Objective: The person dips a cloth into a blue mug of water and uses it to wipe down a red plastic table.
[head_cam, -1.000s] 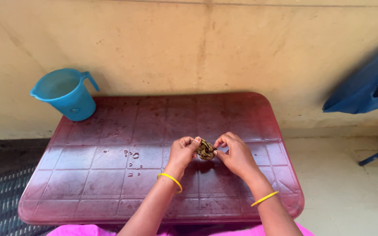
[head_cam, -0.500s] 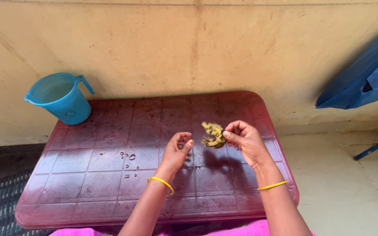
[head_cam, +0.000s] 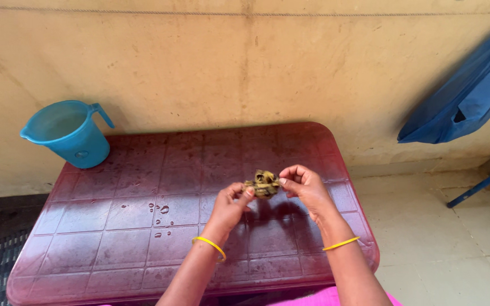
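A small crumpled wad point(head_cam: 263, 184) of dark, yellowish-brown material hangs above the maroon plastic table point(head_cam: 114, 226). My left hand point(head_cam: 231, 205) pinches its left side with thumb and forefinger. My right hand point(head_cam: 304, 187) pinches its right side. Both wrists wear thin yellow bangles. The wad's shadow falls on the table just under the hands.
A blue plastic jug point(head_cam: 66, 133) with water stands at the table's far left corner by the beige wall. Water drops point(head_cam: 160, 208) lie on the table left of my hands. A blue cloth point(head_cam: 460, 102) hangs at the right. Tiled floor is on the right, a dark mat on the left.
Half a second ago only my right hand held the wad, raised. Now my left hand has come back and grips it too, and the wad sits lower between both hands.
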